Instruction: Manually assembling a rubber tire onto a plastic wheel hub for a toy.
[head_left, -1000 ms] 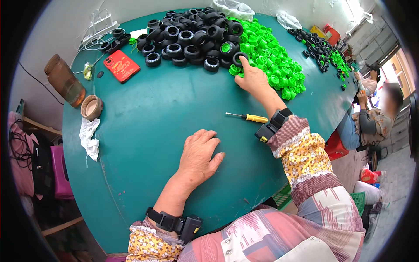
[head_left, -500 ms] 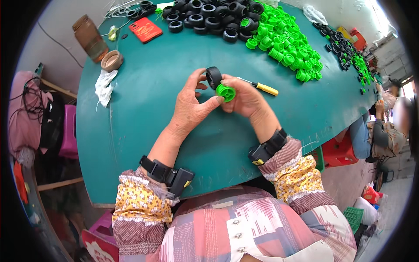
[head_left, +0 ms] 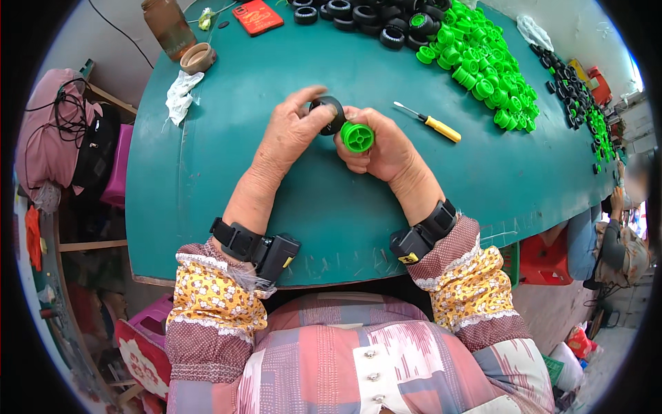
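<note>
Your left hand (head_left: pixel 283 134) is drawn in narrow on a black tyre (head_left: pixel 338 110), thumb across its face; the raised fingertips are blurred. Your right hand (head_left: pixel 383 148) is folded round a green hub (head_left: pixel 358 138), its spoked end turned up toward you. The tyre sits just beyond the hub and to its left, apart from it in fit (whether your right fingertips also touch the tyre, I cannot tell). Both are held above the middle of the bench (head_left: pixel 227 186), well in from its near edge.

To the right of your hands lies a screwdriver (head_left: pixel 441 129), yellow handle toward the bench's right side. Beyond it, a heap of hubs (head_left: pixel 489 76) spreads toward the right, meeting a heap of tyres (head_left: pixel 376 14) on the far side. Near the left edge you have a crumpled tissue (head_left: pixel 181 96), a round lid (head_left: pixel 198 58) and a brown jar (head_left: pixel 167 29), with a red phone (head_left: pixel 258 16) farther in, left of the tyre heap.
</note>
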